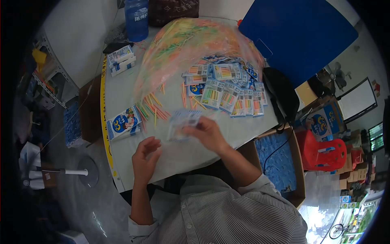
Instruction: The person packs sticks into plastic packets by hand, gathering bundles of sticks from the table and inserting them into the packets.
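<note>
We see right hand [207,134] pinching blurred packet [181,120], centre frame; long axis unclear. Left hand [145,156] empty, loosely curled, lower left of packet, farther off. Loose sticks [155,116] upper left of packet.

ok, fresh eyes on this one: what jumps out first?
Probably the big clear bag of colourful sticks, sprawled across the back of the table, then the large blue panel at its far right corner. Nearer, the right hand holds a blurred packet at the table's front. Off to the right, a red chair stands out.
</note>
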Available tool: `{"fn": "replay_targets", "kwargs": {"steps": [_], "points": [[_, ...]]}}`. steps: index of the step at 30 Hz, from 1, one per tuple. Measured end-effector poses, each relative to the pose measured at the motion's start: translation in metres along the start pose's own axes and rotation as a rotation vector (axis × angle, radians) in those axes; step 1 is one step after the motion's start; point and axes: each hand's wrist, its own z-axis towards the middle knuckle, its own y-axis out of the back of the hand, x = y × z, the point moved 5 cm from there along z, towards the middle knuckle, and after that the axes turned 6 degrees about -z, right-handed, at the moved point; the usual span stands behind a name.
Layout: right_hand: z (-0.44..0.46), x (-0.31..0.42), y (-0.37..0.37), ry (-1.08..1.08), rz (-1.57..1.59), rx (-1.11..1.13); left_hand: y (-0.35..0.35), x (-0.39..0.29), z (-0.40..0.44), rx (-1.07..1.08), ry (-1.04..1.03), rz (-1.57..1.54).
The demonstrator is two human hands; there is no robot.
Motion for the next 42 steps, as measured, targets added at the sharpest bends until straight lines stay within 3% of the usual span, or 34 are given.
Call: {"fn": "replay_targets", "kwargs": {"steps": [1,3,5,9,11,12,14,16,18,19,20,22,26,28,32,34,38,40,42], "points": [[0.005,0.003,0.027,-0.037,0.088,-0.130,0.003,0.000,-0.001,-0.090,-0.033,-0.019],[0.011,-0.002,0.080,0.003,0.071,-0.343,0.007,0.001,-0.002,-0.075,-0.012,0.027],[0.016,-0.046,0.141,-0.055,-0.322,-0.486,0.007,0.002,-0.004,-0.060,0.003,0.069],[0.007,-0.039,0.152,-0.156,-0.449,-0.552,0.003,0.004,-0.004,-0.060,-0.012,0.180],[-0.001,-0.027,0.146,-0.054,-0.844,-0.725,0.003,0.001,-0.005,-0.075,-0.024,0.213],[0.000,-0.024,0.141,-0.053,-0.838,-0.706,0.002,-0.002,-0.005,-0.068,-0.022,0.231],[-0.011,0.021,0.114,0.522,-1.505,-1.023,0.003,-0.004,-0.003,-0.082,-0.011,0.259],[-0.009,0.025,0.095,0.552,-1.299,-0.883,0.001,-0.005,-0.003,-0.049,-0.024,0.313],[0.008,0.013,0.059,0.356,-0.882,-0.080,0.000,-0.004,-0.004,-0.054,-0.014,0.318],[0.012,0.015,0.045,0.294,-0.885,0.057,0.000,-0.004,-0.003,-0.055,-0.022,0.315],[0.014,0.012,0.042,0.294,-0.879,0.059,0.000,-0.003,-0.003,-0.056,-0.019,0.320],[0.021,0.003,0.035,0.302,-1.223,0.135,0.001,-0.004,-0.004,-0.060,-0.051,0.297],[0.033,-0.004,0.025,0.307,-1.203,0.213,0.002,0.000,-0.005,-0.069,-0.048,0.281],[0.033,0.004,0.004,0.426,-1.153,0.368,0.001,0.001,-0.004,-0.054,-0.062,0.283],[0.046,-0.003,-0.006,0.252,-0.788,0.257,0.002,0.000,-0.005,-0.053,-0.062,0.283],[0.062,-0.002,0.015,0.409,-1.022,-0.130,0.001,-0.002,-0.005,-0.049,-0.069,0.274],[0.067,-0.025,-0.002,0.419,-1.257,-0.042,0.000,0.000,-0.004,-0.041,-0.090,0.267],[0.052,-0.015,-0.023,0.552,-1.173,0.014,0.001,0.001,-0.004,-0.047,-0.066,0.259],[0.047,0.003,-0.028,0.495,-1.008,0.108,0.001,-0.001,-0.004,-0.046,-0.077,0.264]]}}
